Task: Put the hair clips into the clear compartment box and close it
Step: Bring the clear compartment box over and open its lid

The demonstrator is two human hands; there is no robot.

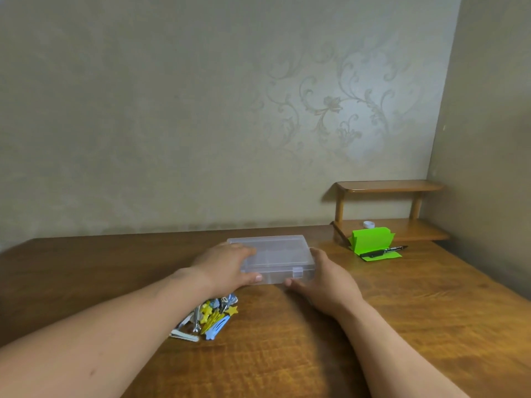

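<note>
The far wall (172, 110) is covered in beige wallpaper with a swirly floral pattern and is met on the right by a plainer side wall (488, 139). A brown wooden table (287, 354) is pushed against it. A small two-tier wooden shelf (388, 186) is tucked into the far right corner.

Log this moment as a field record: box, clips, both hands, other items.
box: clear plastic compartment box, lid down, on the brown wooden table
clips: pile of colourful hair clips, beside the left forearm, outside the box
left hand: grips the box's left end
right hand: holds its right end
other: folded green paper, black marker pen lying on it
</note>
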